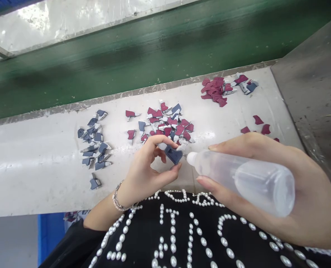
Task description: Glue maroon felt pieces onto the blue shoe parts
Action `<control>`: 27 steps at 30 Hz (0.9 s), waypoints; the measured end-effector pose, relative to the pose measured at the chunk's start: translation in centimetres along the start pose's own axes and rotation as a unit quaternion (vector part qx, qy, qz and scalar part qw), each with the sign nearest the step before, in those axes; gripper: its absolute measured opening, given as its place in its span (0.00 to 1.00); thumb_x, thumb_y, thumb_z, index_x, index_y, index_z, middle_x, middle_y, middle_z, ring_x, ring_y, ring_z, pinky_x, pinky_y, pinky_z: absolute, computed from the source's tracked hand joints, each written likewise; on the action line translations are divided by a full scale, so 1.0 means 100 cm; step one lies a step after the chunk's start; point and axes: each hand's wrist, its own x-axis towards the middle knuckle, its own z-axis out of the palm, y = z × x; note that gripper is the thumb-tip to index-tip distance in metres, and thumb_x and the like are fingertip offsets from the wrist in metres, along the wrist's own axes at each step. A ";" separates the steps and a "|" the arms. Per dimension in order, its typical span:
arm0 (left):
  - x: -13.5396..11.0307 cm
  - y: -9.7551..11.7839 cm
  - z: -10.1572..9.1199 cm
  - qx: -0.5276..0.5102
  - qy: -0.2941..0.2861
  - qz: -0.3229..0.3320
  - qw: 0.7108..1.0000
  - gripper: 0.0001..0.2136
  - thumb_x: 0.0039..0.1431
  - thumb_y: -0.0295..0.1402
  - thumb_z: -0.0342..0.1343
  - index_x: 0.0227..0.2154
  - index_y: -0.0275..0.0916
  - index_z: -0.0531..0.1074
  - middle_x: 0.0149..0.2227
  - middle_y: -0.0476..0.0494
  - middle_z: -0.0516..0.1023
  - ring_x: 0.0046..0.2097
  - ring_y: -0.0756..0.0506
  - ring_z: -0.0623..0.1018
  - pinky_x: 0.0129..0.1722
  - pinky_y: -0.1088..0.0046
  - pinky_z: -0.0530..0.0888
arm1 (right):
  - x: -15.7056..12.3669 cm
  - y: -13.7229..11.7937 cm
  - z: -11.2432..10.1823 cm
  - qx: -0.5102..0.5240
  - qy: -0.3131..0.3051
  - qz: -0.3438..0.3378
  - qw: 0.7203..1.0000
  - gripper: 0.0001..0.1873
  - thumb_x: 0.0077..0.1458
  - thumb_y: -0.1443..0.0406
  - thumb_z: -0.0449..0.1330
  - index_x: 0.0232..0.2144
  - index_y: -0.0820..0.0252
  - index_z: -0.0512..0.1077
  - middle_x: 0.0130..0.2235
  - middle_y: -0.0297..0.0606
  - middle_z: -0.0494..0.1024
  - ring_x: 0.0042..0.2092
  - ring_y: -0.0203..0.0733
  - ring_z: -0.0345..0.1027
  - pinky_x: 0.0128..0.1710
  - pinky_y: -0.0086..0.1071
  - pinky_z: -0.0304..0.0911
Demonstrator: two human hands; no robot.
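Note:
Between the thumb and fingers of my left hand [147, 169] is a small dark blue plastic part [173, 154] with a pale grey piece on it. My right hand [299, 178] is wrapped round a translucent squeeze bottle [243, 178], tilted so its white tip [192, 158] points at the blue part. A small gap shows between tip and part. Clear liquid fills some of the bottle. Just beyond my left hand lies a pile of maroon and grey parts [168, 128], with a few blue ones among them.
On the white work surface [37, 163], blue and grey parts [94, 141] lie in a group at the left. Loose maroon pieces [214, 89] are heaped at the back right, others [258, 120] nearer. A green belt [143, 56] runs behind; a metal panel [316, 78] borders the right. A blue bin [50, 232] is below.

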 end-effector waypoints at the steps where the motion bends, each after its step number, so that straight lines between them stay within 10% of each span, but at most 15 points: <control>1: 0.000 0.000 0.000 0.002 0.001 -0.001 1.000 0.22 0.52 0.20 0.64 0.48 0.41 0.67 0.46 0.44 0.72 0.48 0.44 0.76 0.42 0.69 0.78 | 0.000 0.000 0.000 -0.001 -0.006 0.003 1.000 0.11 0.62 0.56 0.62 0.31 0.50 0.64 0.28 0.27 0.73 0.23 0.29 0.67 0.20 0.26 0.62; 27: 0.000 0.004 0.000 0.001 -0.018 -0.018 1.000 0.21 0.53 0.21 0.64 0.48 0.42 0.67 0.45 0.44 0.73 0.45 0.45 0.76 0.40 0.70 0.77 | 0.000 -0.007 -0.003 0.008 0.002 0.008 1.000 0.11 0.58 0.59 0.66 0.33 0.53 0.66 0.31 0.26 0.76 0.25 0.30 0.70 0.23 0.25 0.64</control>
